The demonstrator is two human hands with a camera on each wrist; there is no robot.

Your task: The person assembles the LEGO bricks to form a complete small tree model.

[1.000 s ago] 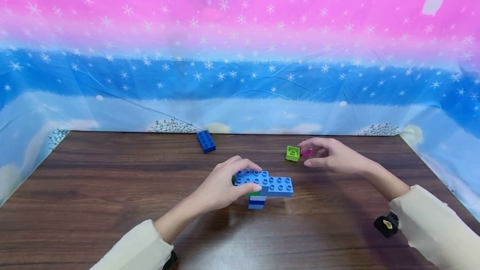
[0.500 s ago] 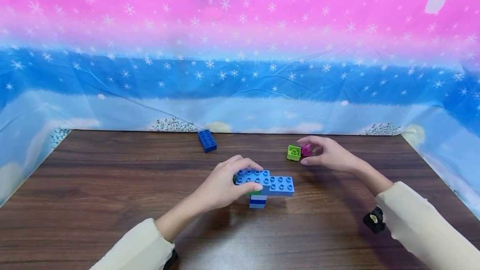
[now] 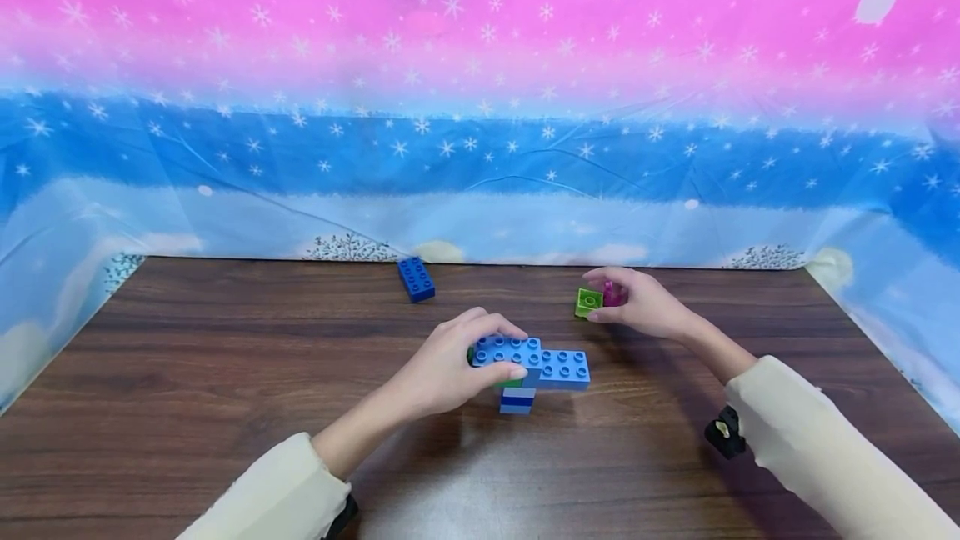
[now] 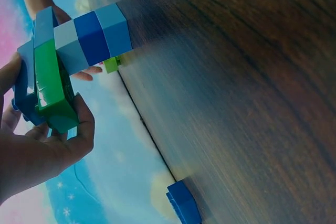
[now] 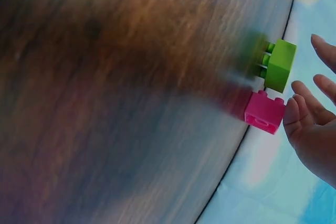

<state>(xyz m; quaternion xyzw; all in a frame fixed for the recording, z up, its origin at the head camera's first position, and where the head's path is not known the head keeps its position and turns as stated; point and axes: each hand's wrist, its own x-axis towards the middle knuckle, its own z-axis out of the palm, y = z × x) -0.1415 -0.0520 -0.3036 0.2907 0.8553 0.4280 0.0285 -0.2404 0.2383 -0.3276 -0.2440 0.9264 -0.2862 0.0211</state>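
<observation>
My left hand point(image 3: 442, 365) grips a structure of toy building bricks, thumb on the near side and fingers behind. On its top sit light blue bricks point(image 3: 564, 367), one jutting right. Beneath them the left wrist view shows a green brick point(image 4: 51, 85) and a short column of light blue and dark blue bricks point(image 4: 92, 38). A lime green brick point(image 3: 588, 303) lies on its side on the table, its hollow underside toward me. Just right of it is a magenta brick point(image 5: 264, 111), partly hidden in the head view. My right hand point(image 3: 648, 302) hovers over both with fingers spread.
A dark blue brick point(image 3: 416, 279) lies at the back of the brown wooden table point(image 3: 225, 357), left of the middle. A patterned cloth point(image 3: 480, 148) hangs along the back edge and both sides.
My right hand has moved left, from beside the magenta brick to over it and the lime green brick. My left hand keeps its grip on the structure.
</observation>
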